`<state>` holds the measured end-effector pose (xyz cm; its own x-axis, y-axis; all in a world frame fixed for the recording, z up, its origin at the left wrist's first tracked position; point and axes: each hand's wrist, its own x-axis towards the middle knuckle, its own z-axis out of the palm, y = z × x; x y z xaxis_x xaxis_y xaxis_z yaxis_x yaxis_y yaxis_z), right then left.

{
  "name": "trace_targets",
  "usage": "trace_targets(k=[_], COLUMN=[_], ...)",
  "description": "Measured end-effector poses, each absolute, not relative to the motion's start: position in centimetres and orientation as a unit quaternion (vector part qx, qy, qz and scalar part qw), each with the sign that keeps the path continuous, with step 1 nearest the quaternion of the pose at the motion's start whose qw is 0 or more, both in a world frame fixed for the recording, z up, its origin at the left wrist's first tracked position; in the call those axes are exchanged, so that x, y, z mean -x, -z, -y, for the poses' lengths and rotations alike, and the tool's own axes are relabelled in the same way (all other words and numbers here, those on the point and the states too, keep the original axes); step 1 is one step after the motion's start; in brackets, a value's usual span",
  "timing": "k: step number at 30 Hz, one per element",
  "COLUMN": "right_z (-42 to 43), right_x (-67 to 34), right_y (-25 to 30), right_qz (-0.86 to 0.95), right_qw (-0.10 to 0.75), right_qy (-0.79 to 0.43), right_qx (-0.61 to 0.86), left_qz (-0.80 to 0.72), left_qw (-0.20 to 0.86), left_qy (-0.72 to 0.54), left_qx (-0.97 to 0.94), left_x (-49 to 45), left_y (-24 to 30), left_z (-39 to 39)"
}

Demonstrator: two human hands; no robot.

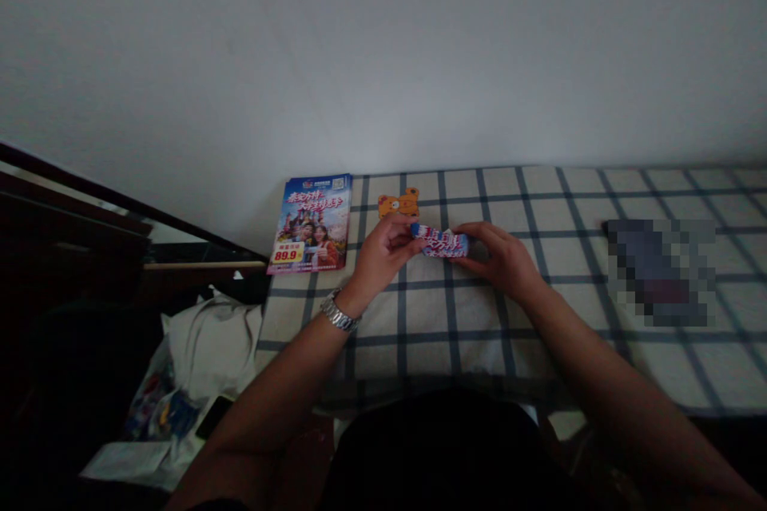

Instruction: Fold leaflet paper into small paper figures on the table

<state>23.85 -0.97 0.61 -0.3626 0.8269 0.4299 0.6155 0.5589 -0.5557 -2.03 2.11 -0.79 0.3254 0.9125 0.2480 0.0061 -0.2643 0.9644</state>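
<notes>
A pale wall (383,56) rises behind the blue-and-cream checked cloth (473,327), where a pixelated dark object (656,273) lies at the right, while a whitish bag (212,343) and a black flat object (212,417) sit lower left, near dark furniture (72,235)

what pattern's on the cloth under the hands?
Off-white cloth with a grid of dark blue-grey lines; shows in the head view.
</notes>
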Motion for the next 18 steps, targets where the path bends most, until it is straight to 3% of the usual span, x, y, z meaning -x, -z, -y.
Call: trace_targets(k=[18], right_z=[1.02], right_x=[-23.86], right_y=[-0.64], right_qz=[0.818], right_qw=[0.34], right_qy=[-0.147], right_qx=[0.439], left_qz=[-0.331], left_qw=[0.496], left_qy=[-0.405], left_qx=[-0.694], left_x=[2.17], left_y=[0.87], left_z=[-1.87])
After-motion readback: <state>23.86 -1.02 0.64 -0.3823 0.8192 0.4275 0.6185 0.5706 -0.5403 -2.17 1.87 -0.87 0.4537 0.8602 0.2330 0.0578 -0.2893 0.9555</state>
